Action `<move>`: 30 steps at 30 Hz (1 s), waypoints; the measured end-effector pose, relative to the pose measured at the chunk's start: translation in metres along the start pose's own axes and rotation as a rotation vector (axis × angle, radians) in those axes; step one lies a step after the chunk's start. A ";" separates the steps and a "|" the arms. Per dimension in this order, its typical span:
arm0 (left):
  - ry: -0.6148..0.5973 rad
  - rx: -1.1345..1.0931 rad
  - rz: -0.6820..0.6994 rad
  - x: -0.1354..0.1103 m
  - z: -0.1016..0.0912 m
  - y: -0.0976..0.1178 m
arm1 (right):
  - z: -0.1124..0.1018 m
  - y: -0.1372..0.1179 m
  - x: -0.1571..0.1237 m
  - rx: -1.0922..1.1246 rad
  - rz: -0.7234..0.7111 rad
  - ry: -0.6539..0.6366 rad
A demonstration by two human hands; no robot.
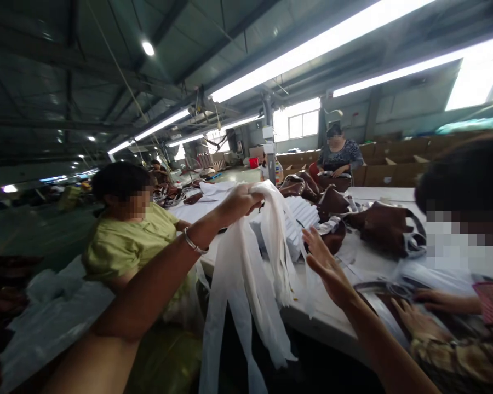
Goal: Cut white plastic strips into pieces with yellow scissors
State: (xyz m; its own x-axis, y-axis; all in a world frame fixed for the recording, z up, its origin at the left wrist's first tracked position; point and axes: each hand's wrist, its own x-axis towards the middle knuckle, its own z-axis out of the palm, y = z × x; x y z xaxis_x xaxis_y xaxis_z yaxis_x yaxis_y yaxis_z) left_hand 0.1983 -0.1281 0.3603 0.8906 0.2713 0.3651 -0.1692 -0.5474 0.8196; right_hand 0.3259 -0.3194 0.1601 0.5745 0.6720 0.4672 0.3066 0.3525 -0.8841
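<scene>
My left hand, with a silver bangle at its wrist, is stretched forward and closed around a bunch of long white strips. They look thin, like tissue paper or soft sheeting; the exact material is unclear. Their ends hang down past the table's front edge. To the right of the strips, my right hand is raised with its fingers apart and nothing in it. Behind both hands lies a stack of folded white sheets, next to several brown bags on the table.
A long white table carries brown bags and white wrapping. A person in yellow-green sits close on my left. At right, a co-worker's hands rest on a brown item. Another person works across the table, before cardboard boxes.
</scene>
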 end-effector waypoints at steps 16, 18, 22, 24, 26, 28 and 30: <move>0.010 0.266 0.132 -0.020 0.035 -0.046 | 0.041 -0.067 0.061 -0.185 0.064 -0.266; 0.084 0.224 0.064 -0.019 0.040 -0.055 | 0.045 -0.061 0.064 -0.092 0.174 -0.284; 0.187 0.081 -0.018 -0.014 0.048 -0.069 | 0.055 -0.050 0.067 0.074 0.308 -0.276; 0.219 0.012 -0.016 -0.011 0.051 -0.074 | 0.058 -0.045 0.067 0.158 0.338 -0.297; 0.213 -0.013 -0.001 -0.008 0.052 -0.078 | 0.060 -0.042 0.068 0.237 0.391 -0.366; 0.195 -0.019 0.009 -0.004 0.053 -0.081 | 0.061 -0.040 0.071 0.287 0.450 -0.419; 0.191 -0.025 0.015 -0.001 0.053 -0.082 | 0.062 -0.037 0.074 0.296 0.494 -0.418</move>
State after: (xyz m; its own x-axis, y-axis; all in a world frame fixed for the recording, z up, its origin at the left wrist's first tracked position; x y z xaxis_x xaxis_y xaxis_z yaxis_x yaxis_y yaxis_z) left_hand 0.2342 -0.1252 0.2690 0.7919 0.4100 0.4524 -0.1944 -0.5331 0.8234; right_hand 0.3095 -0.2424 0.2273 0.2363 0.9714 0.0238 -0.1673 0.0648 -0.9838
